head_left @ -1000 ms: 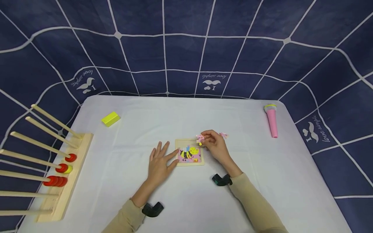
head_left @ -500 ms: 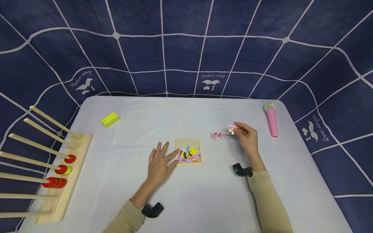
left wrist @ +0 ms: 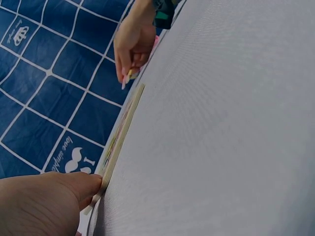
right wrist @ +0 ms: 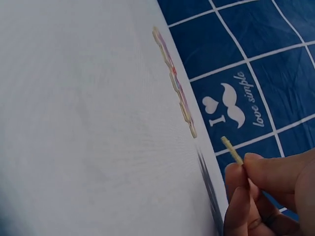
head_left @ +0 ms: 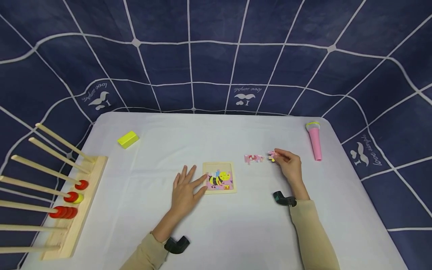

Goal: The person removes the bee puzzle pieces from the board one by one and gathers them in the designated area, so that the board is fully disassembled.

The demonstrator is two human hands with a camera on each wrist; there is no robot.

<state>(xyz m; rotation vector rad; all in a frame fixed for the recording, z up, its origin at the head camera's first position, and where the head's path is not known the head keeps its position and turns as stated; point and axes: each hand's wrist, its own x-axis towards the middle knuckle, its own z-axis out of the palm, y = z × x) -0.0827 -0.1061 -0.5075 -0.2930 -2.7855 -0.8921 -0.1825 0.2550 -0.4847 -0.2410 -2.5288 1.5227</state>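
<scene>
A wooden puzzle tray [head_left: 218, 164] lies mid-table, its lower part filled with a bee picture and its upper strip bare wood. My left hand [head_left: 185, 190] rests beside it, fingers spread, with the thumb and index finger at the tray's left edge. Between thumb and fingers, my right hand [head_left: 289, 165] pinches a small pink and yellow jigsaw piece [head_left: 272, 156]; the right wrist view shows this piece [right wrist: 232, 150] edge-on. Just left of it, a joined pink strip of jigsaw pieces [head_left: 254, 159] lies on the cloth.
On the left edge stands a wooden peg rack [head_left: 75, 225] with red and yellow rings on some rods. A yellow block [head_left: 128, 139] lies at the back left. At the back right is a pink toy microphone [head_left: 315, 141]. A dark blue curtain rises behind the table.
The right hand has carried the jigsaw piece from above the tray to the right, then lowered it beside the pink strip. My left hand has stayed at the tray.
</scene>
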